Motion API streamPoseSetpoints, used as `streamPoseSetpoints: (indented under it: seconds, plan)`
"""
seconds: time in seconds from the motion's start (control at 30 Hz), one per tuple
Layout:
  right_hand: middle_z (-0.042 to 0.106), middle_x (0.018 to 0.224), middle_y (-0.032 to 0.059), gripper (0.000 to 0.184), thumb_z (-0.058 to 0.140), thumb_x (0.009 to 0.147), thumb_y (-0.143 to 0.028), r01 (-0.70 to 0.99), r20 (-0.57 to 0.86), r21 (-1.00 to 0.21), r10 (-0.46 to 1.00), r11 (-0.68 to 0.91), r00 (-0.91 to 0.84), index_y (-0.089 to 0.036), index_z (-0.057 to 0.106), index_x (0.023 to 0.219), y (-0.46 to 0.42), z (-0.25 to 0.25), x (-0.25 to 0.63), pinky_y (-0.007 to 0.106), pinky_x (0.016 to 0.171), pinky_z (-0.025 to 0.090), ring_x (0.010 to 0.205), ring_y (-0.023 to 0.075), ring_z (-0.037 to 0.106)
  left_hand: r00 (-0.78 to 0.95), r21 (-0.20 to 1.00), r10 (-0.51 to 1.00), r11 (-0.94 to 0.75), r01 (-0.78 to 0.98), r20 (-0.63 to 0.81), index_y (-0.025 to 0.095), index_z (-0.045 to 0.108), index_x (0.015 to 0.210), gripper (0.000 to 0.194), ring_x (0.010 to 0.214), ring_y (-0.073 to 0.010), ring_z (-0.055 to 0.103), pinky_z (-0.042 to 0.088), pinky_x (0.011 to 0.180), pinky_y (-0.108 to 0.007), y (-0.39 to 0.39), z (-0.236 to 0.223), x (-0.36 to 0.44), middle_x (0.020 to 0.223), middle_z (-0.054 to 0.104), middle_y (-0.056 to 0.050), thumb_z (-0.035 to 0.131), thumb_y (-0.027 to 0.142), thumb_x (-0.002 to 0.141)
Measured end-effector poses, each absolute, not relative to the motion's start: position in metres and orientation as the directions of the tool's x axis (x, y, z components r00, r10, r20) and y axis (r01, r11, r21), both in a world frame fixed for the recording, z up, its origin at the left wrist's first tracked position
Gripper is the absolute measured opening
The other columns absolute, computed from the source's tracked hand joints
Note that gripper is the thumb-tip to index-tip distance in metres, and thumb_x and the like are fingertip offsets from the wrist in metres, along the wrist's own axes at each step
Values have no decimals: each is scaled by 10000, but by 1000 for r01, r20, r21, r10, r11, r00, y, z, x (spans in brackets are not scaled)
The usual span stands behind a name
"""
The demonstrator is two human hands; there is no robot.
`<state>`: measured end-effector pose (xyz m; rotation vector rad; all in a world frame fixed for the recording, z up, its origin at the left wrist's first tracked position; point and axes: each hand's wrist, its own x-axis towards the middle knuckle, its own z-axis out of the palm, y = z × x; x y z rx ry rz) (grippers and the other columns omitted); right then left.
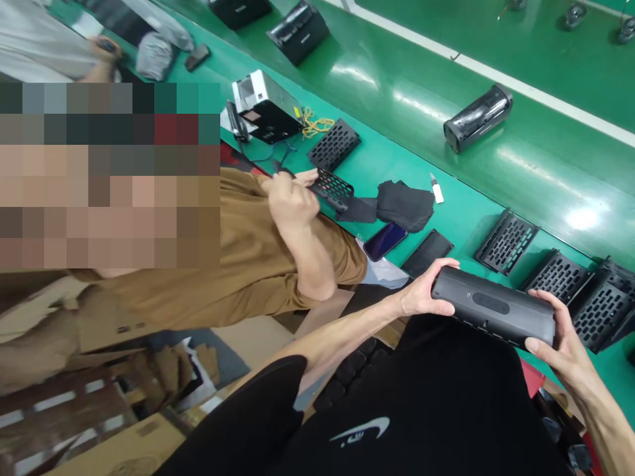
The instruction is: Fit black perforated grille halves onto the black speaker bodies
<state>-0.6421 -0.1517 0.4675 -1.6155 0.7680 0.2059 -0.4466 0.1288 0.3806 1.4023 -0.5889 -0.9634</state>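
Note:
A long black speaker housing (501, 314) with a darker oval patch along its side is held just in front of my black shirt. My left hand (427, 292) wraps round one end of it, thumb on the near side. Round the opposite end curls my right hand (563, 337), with its thumb pressed to the lower corner. The housing lies sideways, slightly tilted, at the near edge of the green bench. Beyond it stand slotted black grille shells, one upright (507, 241) and another (558, 276) closer to my right hand. A flat black panel (427, 252) rests near my left hand.
To my left a co-worker in a brown shirt (258, 264) holds a slotted grille (333, 188). Black cloth pieces (404, 203), a phone (385, 241) and a small white bottle (436, 190) lie between us. Another speaker (479, 119) sits on the green conveyor belt (397, 79).

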Motion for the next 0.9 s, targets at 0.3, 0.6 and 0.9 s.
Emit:
streamPoseSetpoints:
  seconds: [0.3,0.6,0.9]
  plan:
    - [603,1491,50,848,959,656,-533,-555,-570,-809,-486,192,663,-365,626,1418,-140,455,-648,393,1120,455,1333,320,564,563,948,-785,-94,303,-258,244,540,1434,888,1099,-276,592,508,982,-420,121,376,-459,1264,599,-68,887,625,711]
    - [702,1410,60,856,873,765,-634,-606,-631,-756,-524,248,572,-346,598,1523,-156,441,-628,436,1163,490,1343,336,636,546,846,-765,1,534,-343,260,545,1471,734,1162,-280,583,430,1082,-439,104,365,-461,1250,637,-50,779,553,839]
    - [566,1603,36,951,863,769,-674,-635,-553,-772,-511,19,658,-384,520,1607,-177,436,-612,513,1283,328,1511,372,485,476,704,-766,44,709,-432,328,481,1556,962,1198,-279,604,459,1068,-439,92,331,-469,1339,621,-56,868,676,747]
